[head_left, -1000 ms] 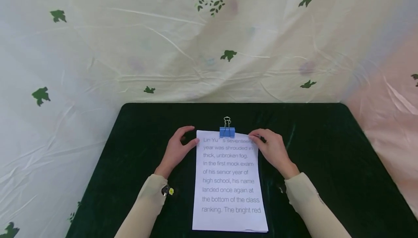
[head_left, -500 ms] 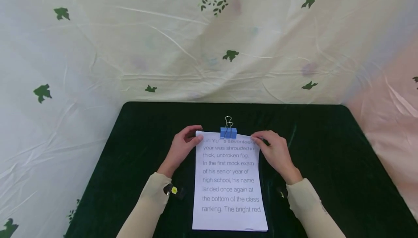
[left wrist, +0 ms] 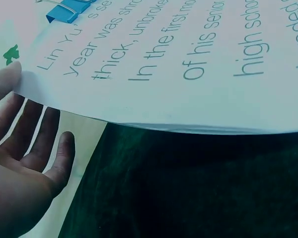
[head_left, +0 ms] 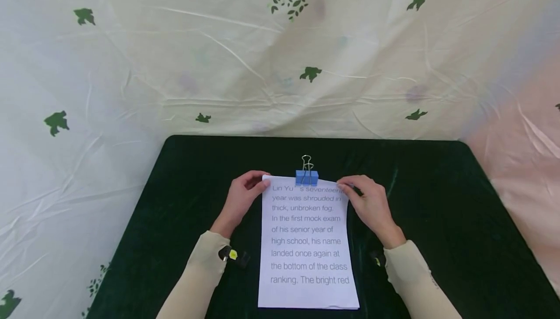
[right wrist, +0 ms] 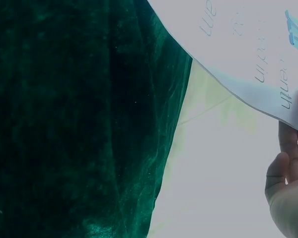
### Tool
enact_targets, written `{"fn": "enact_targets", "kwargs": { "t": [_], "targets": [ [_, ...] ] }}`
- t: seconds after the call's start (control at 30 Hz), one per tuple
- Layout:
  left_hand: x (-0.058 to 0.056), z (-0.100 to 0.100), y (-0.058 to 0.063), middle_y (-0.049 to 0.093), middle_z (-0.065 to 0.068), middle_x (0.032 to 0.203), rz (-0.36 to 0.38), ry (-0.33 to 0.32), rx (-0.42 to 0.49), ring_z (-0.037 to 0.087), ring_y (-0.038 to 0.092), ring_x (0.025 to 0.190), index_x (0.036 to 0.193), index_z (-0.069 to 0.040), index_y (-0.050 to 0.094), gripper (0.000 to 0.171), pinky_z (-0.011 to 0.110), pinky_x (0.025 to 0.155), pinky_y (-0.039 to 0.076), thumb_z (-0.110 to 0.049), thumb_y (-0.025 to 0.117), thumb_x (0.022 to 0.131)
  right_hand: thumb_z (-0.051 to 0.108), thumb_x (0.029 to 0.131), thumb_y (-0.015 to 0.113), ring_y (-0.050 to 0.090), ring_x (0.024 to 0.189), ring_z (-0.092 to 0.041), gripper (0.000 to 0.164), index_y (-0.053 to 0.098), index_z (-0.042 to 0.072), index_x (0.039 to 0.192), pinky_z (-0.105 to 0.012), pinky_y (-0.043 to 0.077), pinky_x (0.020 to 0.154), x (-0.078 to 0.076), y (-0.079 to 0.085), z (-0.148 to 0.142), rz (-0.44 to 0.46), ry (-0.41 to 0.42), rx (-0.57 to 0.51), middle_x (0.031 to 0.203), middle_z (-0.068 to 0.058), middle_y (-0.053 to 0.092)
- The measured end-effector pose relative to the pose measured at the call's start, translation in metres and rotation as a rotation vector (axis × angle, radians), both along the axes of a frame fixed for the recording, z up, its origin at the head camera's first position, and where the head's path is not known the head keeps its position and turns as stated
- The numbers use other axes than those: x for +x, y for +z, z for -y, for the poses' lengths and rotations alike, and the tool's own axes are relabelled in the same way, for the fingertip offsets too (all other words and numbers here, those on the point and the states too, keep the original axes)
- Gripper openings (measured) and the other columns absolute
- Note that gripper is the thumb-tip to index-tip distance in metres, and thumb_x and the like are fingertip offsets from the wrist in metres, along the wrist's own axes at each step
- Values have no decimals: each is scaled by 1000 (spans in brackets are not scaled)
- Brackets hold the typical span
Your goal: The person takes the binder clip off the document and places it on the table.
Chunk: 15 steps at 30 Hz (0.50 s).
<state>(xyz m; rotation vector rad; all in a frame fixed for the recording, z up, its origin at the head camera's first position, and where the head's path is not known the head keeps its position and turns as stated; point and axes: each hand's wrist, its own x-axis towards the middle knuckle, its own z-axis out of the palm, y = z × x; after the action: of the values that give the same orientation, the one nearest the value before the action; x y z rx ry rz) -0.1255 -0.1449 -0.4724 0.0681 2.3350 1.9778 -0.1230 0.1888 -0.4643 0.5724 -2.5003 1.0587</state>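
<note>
A stack of printed paper sheets (head_left: 306, 246) lies in front of me, its top end bent upward. At the middle of that top edge sits a blue binder clip (head_left: 306, 178) with its wire handles sticking up. My left hand (head_left: 240, 197) pinches the top left corner, thumb above and fingers beneath, as the left wrist view confirms. At the top right corner my right hand (head_left: 371, 204) pinches the sheets between thumb and fingers. In the right wrist view the right hand (right wrist: 290, 183) is partly cut off by the frame's edge.
Dark green cloth covers the table (head_left: 437, 212). Behind it and at both sides hangs a pale curtain (head_left: 245, 66) printed with green birds and leaves. A small dark device with a yellow-green mark (head_left: 233, 255) sits at my left wrist.
My left hand has moved right onto the top left corner and now pinches it. The right hand has shifted slightly right, still holding its corner.
</note>
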Motion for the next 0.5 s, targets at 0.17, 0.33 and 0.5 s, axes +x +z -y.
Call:
{"fn": "enact_targets", "kwargs": {
  "t": [0.17,0.33,0.5],
  "targets": [
    [-2,-3,0,73,4,112,-40,19,-28,23,69,99,115,-12,73,17,43,100,52,-21,71,101,2,93,76,62,87,-17,15,77,8,106,-37,51,75,0,0,-1,7,-8,4,104,-6,75],
    [-2,-8,-2,76,4,103,-119,42,-66,20,73,87,108,-12,72,11,34,88,58,-19,71,100,5,95,75,63,89,-19,14,75,7,109,-41,54,76,0,1,-2,51,-2,9,106,-7,74],
    [0,-12,-6,76,3,101,-225,56,-74,19,71,84,105,-11,72,6,25,80,56,-14,71,100,13,99,71,62,94,-22,16,72,7,115,-51,55,84,-3,3,-6,194,17,-15,112,-10,72]
  ]
}}
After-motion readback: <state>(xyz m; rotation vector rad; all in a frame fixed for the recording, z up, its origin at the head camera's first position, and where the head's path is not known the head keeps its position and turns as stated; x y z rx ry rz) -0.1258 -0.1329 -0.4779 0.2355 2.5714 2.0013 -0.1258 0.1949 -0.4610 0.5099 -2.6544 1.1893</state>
